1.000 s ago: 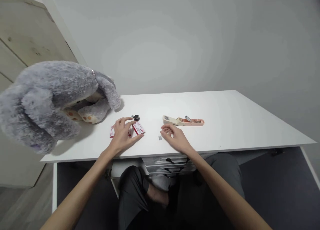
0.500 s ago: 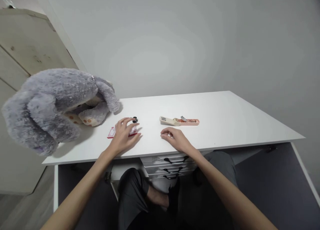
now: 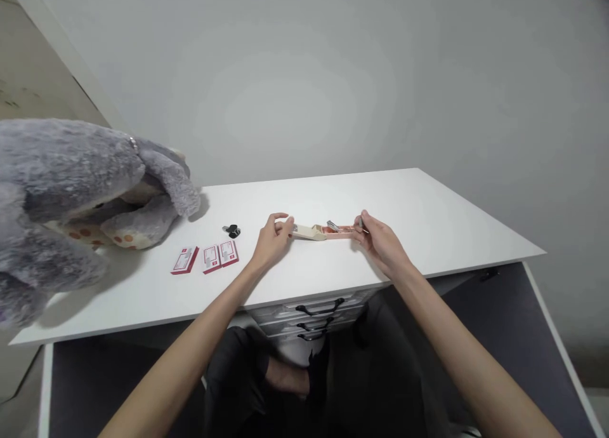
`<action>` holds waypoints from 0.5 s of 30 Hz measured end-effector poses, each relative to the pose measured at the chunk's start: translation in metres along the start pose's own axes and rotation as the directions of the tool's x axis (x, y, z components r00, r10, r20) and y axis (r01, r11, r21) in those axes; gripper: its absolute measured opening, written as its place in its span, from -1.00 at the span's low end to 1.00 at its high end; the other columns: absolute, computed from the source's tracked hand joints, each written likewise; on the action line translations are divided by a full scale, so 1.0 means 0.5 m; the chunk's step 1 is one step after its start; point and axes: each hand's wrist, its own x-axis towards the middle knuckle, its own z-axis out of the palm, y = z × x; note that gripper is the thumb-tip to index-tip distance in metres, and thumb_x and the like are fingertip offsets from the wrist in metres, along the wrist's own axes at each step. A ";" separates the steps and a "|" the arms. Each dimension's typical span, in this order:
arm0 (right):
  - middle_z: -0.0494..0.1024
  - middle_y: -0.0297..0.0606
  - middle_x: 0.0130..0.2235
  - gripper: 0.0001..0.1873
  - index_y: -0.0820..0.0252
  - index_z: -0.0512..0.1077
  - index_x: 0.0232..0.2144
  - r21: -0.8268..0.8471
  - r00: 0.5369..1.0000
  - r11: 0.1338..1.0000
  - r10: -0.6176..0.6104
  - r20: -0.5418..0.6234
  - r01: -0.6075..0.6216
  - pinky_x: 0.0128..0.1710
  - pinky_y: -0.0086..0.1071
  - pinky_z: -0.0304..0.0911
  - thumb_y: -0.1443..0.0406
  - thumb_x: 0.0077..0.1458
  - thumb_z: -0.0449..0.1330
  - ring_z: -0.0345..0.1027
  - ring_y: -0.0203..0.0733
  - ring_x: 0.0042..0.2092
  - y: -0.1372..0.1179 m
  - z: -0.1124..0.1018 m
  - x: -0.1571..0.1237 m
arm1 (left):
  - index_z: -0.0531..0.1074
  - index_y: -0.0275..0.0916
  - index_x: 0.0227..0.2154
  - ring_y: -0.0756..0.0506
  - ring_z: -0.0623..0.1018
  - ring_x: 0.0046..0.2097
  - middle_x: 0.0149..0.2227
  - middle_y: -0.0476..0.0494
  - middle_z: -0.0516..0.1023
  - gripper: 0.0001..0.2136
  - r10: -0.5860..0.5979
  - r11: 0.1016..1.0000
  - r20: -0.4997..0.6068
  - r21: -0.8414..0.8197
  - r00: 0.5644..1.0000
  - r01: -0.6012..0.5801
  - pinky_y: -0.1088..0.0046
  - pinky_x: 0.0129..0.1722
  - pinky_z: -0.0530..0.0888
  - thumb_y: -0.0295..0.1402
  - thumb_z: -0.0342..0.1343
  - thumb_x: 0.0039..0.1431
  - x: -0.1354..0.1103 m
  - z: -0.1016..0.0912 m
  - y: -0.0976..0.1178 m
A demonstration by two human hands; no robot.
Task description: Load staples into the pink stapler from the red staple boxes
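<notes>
A long narrow hinged case lies open on the desk, with a cream lid (image 3: pixel 307 232) to the left and a pink tray (image 3: pixel 339 236) to the right. A shiny metal piece (image 3: pixel 332 226) sticks up from the tray near the hinge. My left hand (image 3: pixel 275 238) pinches the lid's outer end between thumb and fingers. At the tray's far right end, my right hand (image 3: pixel 380 241) is closed, with a small grey metal piece (image 3: pixel 360 223) showing at its fingertips. The fingers hide that end of the tray.
Three small red-and-white boxes (image 3: pixel 229 252) lie left of my left hand. Behind them is a small black-and-metal object (image 3: pixel 233 230). A large grey plush toy (image 3: pixel 71 171) fills the desk's left side. Drawers with black handles (image 3: pixel 320 308) sit below the front edge.
My left hand has left the red-and-white boxes and black object and moved right to the case's lid. My right hand has shifted right to the tray's end. The view has turned slightly.
</notes>
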 end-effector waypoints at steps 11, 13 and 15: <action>0.38 -0.39 -0.37 -0.43 0.10 0.58 -0.17 -0.038 0.999 0.998 -0.043 -0.002 0.043 -0.49 -0.37 0.18 -0.21 0.06 0.43 0.20 -0.32 -0.45 0.007 -0.001 0.099 | 0.55 -0.19 -0.15 -0.11 0.50 -0.40 -0.47 -0.03 0.51 -0.67 -0.004 1.000 -0.059 -0.016 0.998 0.003 0.35 -0.28 0.39 -0.02 0.08 0.40 0.023 -0.004 -0.017; 0.39 -0.39 -0.37 -0.43 0.12 0.61 -0.10 -0.109 0.998 0.992 -0.060 0.035 0.063 -0.44 -0.37 0.22 -0.18 0.10 0.41 0.22 -0.32 -0.44 0.012 0.011 0.118 | 0.55 -0.17 -0.15 -0.11 0.49 -0.41 -0.46 -0.03 0.52 -0.67 -0.021 1.000 -0.095 -0.005 0.995 0.020 0.35 -0.28 0.37 -0.02 0.08 0.40 0.023 -0.003 -0.020; 0.38 -0.41 -0.41 -0.43 0.14 0.62 -0.03 -0.187 0.995 0.980 -0.057 0.077 0.070 -0.41 -0.36 0.25 -0.14 0.15 0.39 0.24 -0.29 -0.42 0.019 0.020 0.134 | 0.54 -0.16 -0.15 -0.11 0.49 -0.41 -0.45 -0.03 0.53 -0.68 -0.038 0.999 -0.120 -0.001 0.992 0.038 0.36 -0.29 0.37 -0.02 0.09 0.40 0.022 -0.002 -0.022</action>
